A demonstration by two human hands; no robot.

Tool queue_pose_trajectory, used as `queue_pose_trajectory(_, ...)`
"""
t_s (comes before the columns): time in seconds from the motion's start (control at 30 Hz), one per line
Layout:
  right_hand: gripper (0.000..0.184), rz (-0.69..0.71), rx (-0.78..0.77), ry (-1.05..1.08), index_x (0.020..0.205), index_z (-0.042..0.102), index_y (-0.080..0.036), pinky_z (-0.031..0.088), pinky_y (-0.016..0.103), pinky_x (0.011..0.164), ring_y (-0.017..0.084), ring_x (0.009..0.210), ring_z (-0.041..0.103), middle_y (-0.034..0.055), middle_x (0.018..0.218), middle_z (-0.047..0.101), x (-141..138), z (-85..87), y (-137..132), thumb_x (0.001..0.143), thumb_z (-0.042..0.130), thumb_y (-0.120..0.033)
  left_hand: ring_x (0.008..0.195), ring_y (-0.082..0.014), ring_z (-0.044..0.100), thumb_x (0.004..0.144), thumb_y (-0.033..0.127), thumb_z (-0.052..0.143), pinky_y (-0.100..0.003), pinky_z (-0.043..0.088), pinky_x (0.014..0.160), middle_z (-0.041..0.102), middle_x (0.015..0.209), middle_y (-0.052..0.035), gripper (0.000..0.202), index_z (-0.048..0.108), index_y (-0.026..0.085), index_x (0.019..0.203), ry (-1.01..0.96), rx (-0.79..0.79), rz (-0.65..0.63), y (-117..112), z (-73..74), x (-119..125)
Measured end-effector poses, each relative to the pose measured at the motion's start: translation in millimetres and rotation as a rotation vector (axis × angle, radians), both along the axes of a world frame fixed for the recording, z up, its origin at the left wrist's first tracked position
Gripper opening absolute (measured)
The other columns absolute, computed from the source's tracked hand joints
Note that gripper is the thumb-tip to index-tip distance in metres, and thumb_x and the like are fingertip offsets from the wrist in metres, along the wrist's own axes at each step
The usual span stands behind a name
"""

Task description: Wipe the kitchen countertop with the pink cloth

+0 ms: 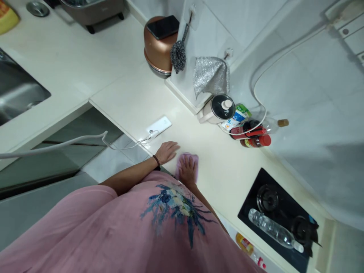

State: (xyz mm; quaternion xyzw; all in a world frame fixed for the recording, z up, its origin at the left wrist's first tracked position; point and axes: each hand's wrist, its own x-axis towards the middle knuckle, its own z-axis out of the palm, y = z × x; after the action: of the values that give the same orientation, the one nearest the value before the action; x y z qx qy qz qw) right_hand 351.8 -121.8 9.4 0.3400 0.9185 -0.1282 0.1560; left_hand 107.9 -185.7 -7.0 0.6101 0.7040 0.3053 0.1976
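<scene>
On the cream countertop (216, 163), a pink cloth (195, 159) lies spread under my right hand (187, 171). That hand presses flat on the cloth with its fingers apart. To its left, my left hand (167, 151) rests near the counter's front edge, fingers stretched out and nothing held; a dark beaded bracelet (156, 160) circles the wrist. Just beyond the left hand lies a white power bank (159, 126) with a white cable (133, 144) plugged in, which hangs over the edge.
An electric pot (213, 110), packets (236, 118) and sauce bottles (253, 141) stand along the wall. A black stove (273, 223) at right bears a plastic bottle (273, 229). Farther back are a copper pot (157, 45) with a phone (163, 27) on top and a sink (19, 91).
</scene>
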Motion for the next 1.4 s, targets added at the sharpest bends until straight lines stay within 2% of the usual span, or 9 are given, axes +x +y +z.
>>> queue_pose_trajectory(0.2,0.066,-0.49,0.186,-0.199,0.171,0.027,-0.024,0.011,0.07,0.129,0.032,0.166,0.017,0.0133,0.177,0.03,156,2.9,5,0.106,0.02,-0.033,0.137,-0.0352,0.047,0.105,0.037,0.044,-0.055,0.036,0.113,0.06,0.144,-0.0158,0.049,0.061,0.025,0.149,0.035,-0.117,0.227,-30,-10.5,7)
queue_pose_trajectory(0.33,0.069,-0.811,0.283,-0.135,0.173,0.018,-0.026,0.021,0.061,0.129,0.027,0.166,0.019,0.0146,0.178,0.027,200,2.2,3,0.106,0.008,-0.039,0.131,-0.0354,0.05,0.105,0.035,0.044,-0.055,0.036,0.11,0.062,0.138,-0.0161,0.047,0.063,0.024,0.146,0.073,-0.155,0.275,-29,-7.3,7)
queue_pose_trajectory(0.47,0.07,-0.809,0.204,-0.181,0.173,0.015,-0.018,0.02,0.068,0.128,0.035,0.167,0.011,0.0176,0.18,0.018,166,-3.4,2,0.107,0.015,-0.04,0.133,-0.0361,0.049,0.103,0.032,0.047,-0.056,0.034,0.112,0.062,0.139,-0.0159,0.047,0.063,0.025,0.146,0.092,-0.201,0.24,-24,-3.7,12)
queue_pose_trajectory(0.8,0.06,0.115,-0.115,0.099,0.167,0.037,-0.037,0.003,0.062,0.134,0.03,0.168,0.006,-0.0021,0.18,0.021,-17,0.9,-15,0.108,0.04,-0.039,0.157,-0.0359,0.031,0.1,0.031,0.047,-0.059,0.024,0.125,0.047,0.162,-0.0149,0.049,0.06,0.021,0.146,0.166,-0.183,0.276,-23,-6.1,12)
queue_pose_trajectory(0.93,0.056,0.235,-0.183,0.179,0.164,0.043,-0.04,-0.001,0.06,0.135,0.026,0.168,0.007,-0.0054,0.179,0.024,-38,8.0,-18,0.108,0.043,-0.036,0.159,-0.0357,0.029,0.097,0.03,0.049,-0.062,0.024,0.127,0.046,0.164,-0.0155,0.052,0.058,0.02,0.147,0.159,-0.165,0.261,-23,-11.2,10)
queue_pose_trajectory(1.03,0.055,0.249,-0.209,0.154,0.163,0.044,-0.041,0.001,0.057,0.135,0.025,0.168,0.008,-0.0064,0.178,0.027,-7,12.4,-16,0.108,0.044,-0.037,0.159,-0.0367,0.027,0.094,0.03,0.052,-0.065,0.023,0.128,0.045,0.164,-0.0162,0.056,0.055,0.02,0.15,0.135,-0.15,0.264,-24,-15.0,9)
queue_pose_trajectory(1.13,0.055,0.169,-0.203,0.066,0.162,0.046,-0.04,0.003,0.058,0.135,0.027,0.167,0.011,-0.0052,0.178,0.03,58,12.4,-15,0.107,0.045,-0.039,0.16,-0.0366,0.027,0.096,0.032,0.051,-0.066,0.023,0.129,0.046,0.163,-0.0164,0.054,0.054,0.02,0.149,0.145,-0.124,0.282,-25,-17.3,9)
queue_pose_trajectory(1.3,0.056,-0.128,-0.074,-0.12,0.161,0.049,-0.035,0.01,0.06,0.134,0.029,0.167,0.012,0.0,0.178,0.03,190,2.1,-22,0.106,0.039,-0.034,0.161,-0.0369,0.025,0.096,0.032,0.052,-0.067,0.022,0.129,0.045,0.163,-0.0175,0.053,0.054,0.018,0.148,0.141,-0.102,0.281,-25,-19.0,9)
queue_pose_trajectory(1.4,0.059,-0.354,0.078,-0.154,0.162,0.048,-0.028,0.015,0.064,0.131,0.03,0.167,0.012,0.0064,0.178,0.03,248,-7.6,-28,0.106,0.031,-0.032,0.161,-0.0365,0.025,0.097,0.032,0.051,-0.065,0.022,0.13,0.045,0.164,-0.0174,0.052,0.055,0.018,0.146,0.138,-0.068,0.271,-25,-22.1,8)
